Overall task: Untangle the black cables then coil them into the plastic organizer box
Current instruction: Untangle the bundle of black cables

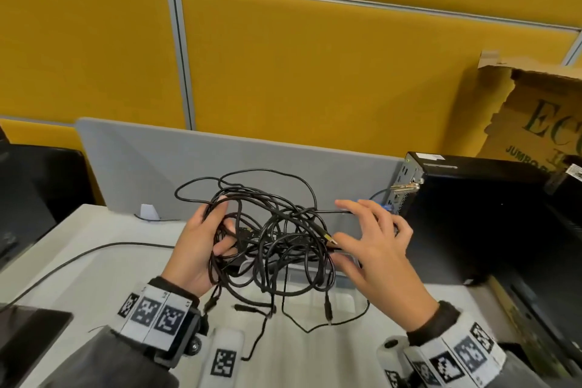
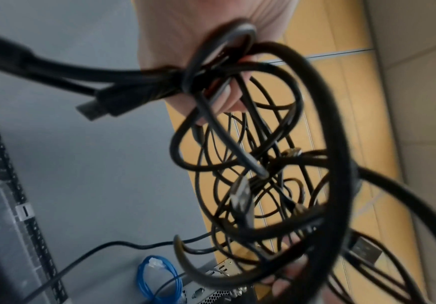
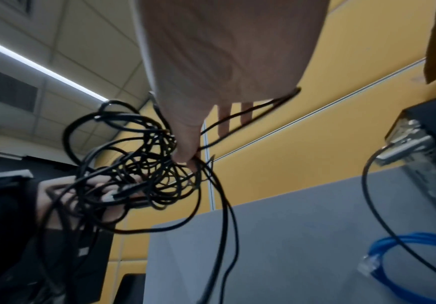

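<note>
1. Head view: tangled black cables [image 1: 271, 230] hang in a loose knot above the white worktop [image 1: 94, 261], lifted between both hands. The left hand [image 1: 201, 246] has its fingers curled round a bunch of strands at the left side of the knot. The right hand [image 1: 374, 249] has its fingers spread at the right side, thumb and forefinger close to a gold-tipped plug [image 1: 329, 238]; whether they pinch it cannot be told from here. Several plug ends dangle toward the near edge of the worktop. A clear plastic organizer box [image 1: 315, 274] sits on the worktop right under the knot, mostly hidden by it. A grey divider panel [image 1: 157, 167] stands on the far side, with a black computer case [image 1: 472, 214] to the right and a torn cardboard box [image 1: 535, 116] beyond it.

2. Left wrist view: the left hand [image 2: 211, 61] grips several thick strands of the cables [image 2: 276, 164], the fingers wrapped round them, with a flat metal plug [image 2: 92, 109] sticking out to the left. A coiled blue network cable [image 2: 157, 275] lies low by the grey panel.

3. Right wrist view: the right hand [image 3: 224, 61] pinches a thin strand at the thumb tip, the other fingers straight; the knot [image 3: 138, 164] hangs to the left.
</note>
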{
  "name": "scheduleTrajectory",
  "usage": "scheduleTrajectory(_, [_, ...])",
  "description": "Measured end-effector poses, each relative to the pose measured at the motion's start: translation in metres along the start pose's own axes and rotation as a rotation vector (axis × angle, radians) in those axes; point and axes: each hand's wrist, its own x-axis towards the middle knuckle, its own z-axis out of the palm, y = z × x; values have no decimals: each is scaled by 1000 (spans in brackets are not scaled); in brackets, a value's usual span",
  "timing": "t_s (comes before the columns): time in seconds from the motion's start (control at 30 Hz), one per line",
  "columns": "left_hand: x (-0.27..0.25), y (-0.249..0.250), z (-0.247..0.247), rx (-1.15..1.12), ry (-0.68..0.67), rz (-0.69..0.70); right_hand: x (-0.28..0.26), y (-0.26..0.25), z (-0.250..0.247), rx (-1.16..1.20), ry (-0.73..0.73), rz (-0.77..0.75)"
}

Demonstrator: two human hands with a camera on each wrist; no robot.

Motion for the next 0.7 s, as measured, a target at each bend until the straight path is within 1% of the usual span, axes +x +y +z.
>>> scheduleTrajectory(0.07, [4, -3, -6, -5, 0, -71, 3, -3, -6, -3, 20, -65])
scheduleTrajectory(0.13, [8, -5, -12, 41, -15, -151, 5, -4, -12, -1, 18, -139])
scheduleTrajectory(0.17, [9, -7, -15, 79, -25, -184, 6, -4, -14, 38, -2, -167])
scheduleTrajectory(0.2, [10, -10, -18, 133, -34, -206, 7, -6, -17, 124, -33, -184])
scheduleTrajectory(0.27, [12, -16, -24, 299, -58, -214, 9, -7, -23, 392, -96, -142])
scheduleTrajectory(0.37, [12, -20, -35, 536, -79, -230, 17, -12, -28, 732, -186, 26])
scheduleTrajectory(0.43, [8, -17, -42, 569, -99, -203, 20, -16, -26, 868, -276, 131])
scheduleTrajectory(0.5, [-5, -15, -42, 526, -142, -156, 22, -23, -19, 883, -343, 149])
scheduleTrajectory(0.53, [-14, -17, -41, 542, -157, -101, 23, -28, -15, 864, -365, 134])
scheduleTrajectory(0.63, [-38, -38, -28, 733, -254, 101, 30, -46, -7, 842, -397, 111])
scheduleTrajectory(0.67, [-44, -47, -25, 773, -275, 170, 33, -51, -6, 856, -401, 118])
scheduleTrajectory(0.7, [-47, -54, -22, 803, -266, 233, 36, -56, -6, 872, -403, 129])
